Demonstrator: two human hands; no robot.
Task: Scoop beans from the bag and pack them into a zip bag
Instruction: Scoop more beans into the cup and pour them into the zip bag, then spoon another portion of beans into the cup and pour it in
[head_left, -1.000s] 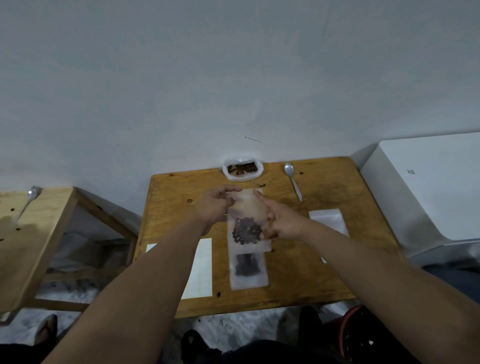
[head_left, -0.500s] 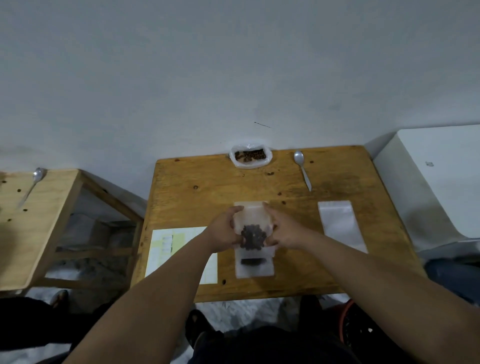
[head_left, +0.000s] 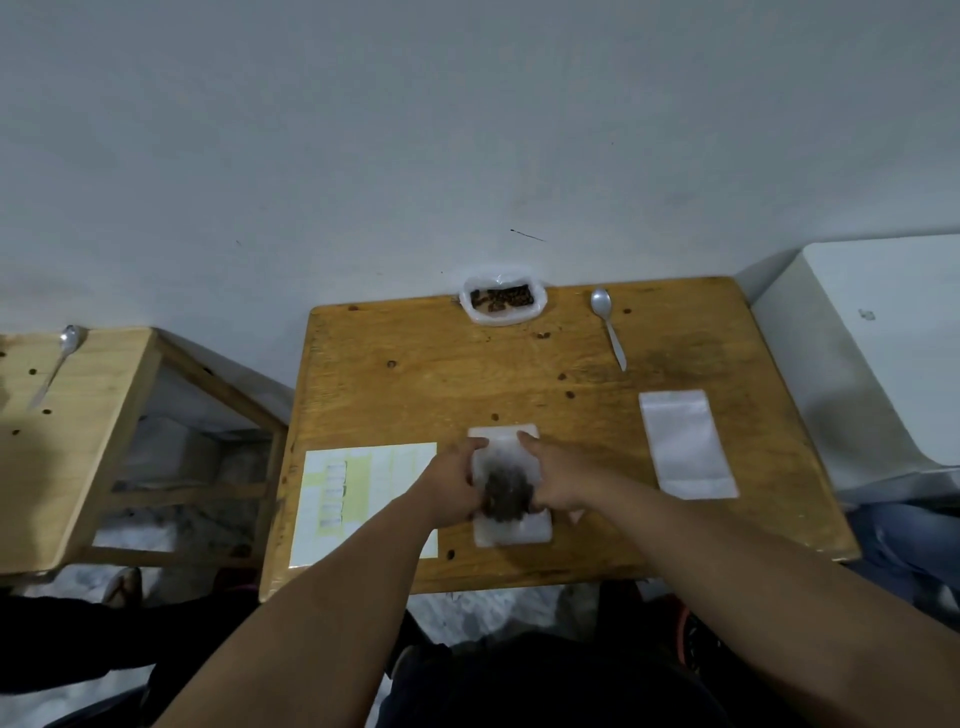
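The left hand (head_left: 452, 488) and right hand (head_left: 558, 480) grip the sides of the filled zip bag (head_left: 501, 449), now lowered from mid-air to the table (head_left: 415, 374), lower centre of the frame. This bag seems packed. The spoon (head_left: 608, 327) lies idle near the bean bag (head_left: 501, 301), upper centre.

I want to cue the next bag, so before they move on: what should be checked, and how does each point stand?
1. Filled zip bag gripped by left hand and right hand: ok.
2. Its zip pressed closed: cannot tell, too blurred.
3. Spoon lying free on the table, right of the bean bag: ok.
4. Bean bag open, with beans inside: ok.
5. Empty zip bag lying flat at the right: ok.
6. No spilled beans: cannot tell; the dark spots may be knots in the wood.
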